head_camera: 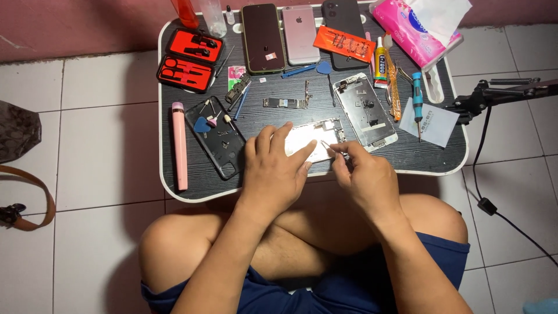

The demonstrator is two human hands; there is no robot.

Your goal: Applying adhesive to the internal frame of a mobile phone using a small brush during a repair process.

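My left hand [276, 166] rests flat on a shiny opened phone panel [317, 135] near the front of the small dark table [407, 154], fingers spread over its left part. My right hand [363, 174] pinches thin metal tweezers [330, 146], their tip touching the panel's right part. Just beyond lies an opened phone housing [365, 110] with exposed inner parts. A small circuit board [285, 103] sits behind my left hand.
A black phone case [218, 139] with small parts, a pink cylinder [179, 145], an open red tool case [192, 58], three phones [263, 36], a glue tube [381, 63], a blue screwdriver [417, 96], a tissue pack [415, 26]. A black stand arm [500, 93] at right.
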